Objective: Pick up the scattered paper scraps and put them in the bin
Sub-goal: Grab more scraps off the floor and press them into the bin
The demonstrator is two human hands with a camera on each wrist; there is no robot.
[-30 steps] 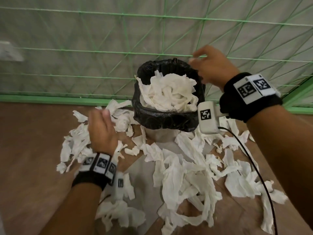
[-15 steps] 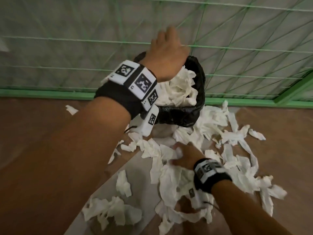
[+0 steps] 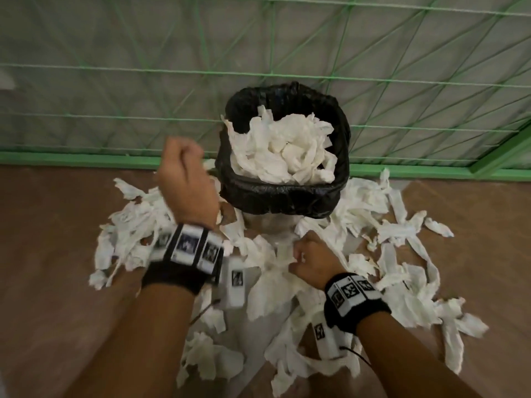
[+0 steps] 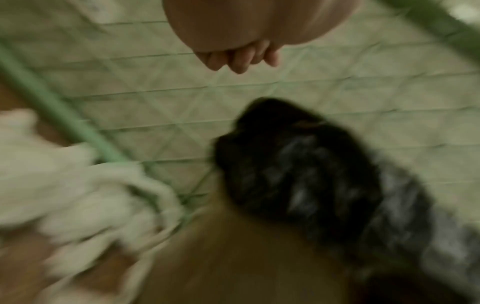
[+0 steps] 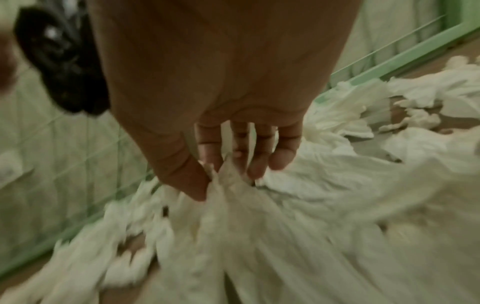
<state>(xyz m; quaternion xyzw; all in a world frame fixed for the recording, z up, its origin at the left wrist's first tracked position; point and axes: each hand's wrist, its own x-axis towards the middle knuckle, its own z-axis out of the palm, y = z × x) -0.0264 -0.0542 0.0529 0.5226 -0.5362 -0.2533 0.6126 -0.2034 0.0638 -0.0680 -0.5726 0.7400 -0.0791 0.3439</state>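
Observation:
The bin [image 3: 283, 196] with a black liner stands against the fence, heaped with white paper [image 3: 287, 147]. More paper scraps lie all around it: left [image 3: 129, 225], right [image 3: 402, 268] and front [image 3: 207, 360]. My left hand [image 3: 185, 162] hovers left of the bin, blurred, fingers curled; the left wrist view shows the left hand [image 4: 239, 59] holding nothing, with the bin [image 4: 298, 174] below it. My right hand [image 3: 301, 254] is down on the scraps just before the bin. In the right wrist view my right hand [image 5: 228, 170] pinches a bunch of paper strips [image 5: 246, 216].
A green mesh fence with a green base rail [image 3: 86, 160] runs right behind the bin and turns a corner at the far right [image 3: 502, 156]. The floor [image 3: 43, 254] is brown. Thin cables hang from both wrist cameras.
My left hand has come back from over the bin to its left side, empty. My right hand stayed on the scraps in front of the bin and gathered a bunch.

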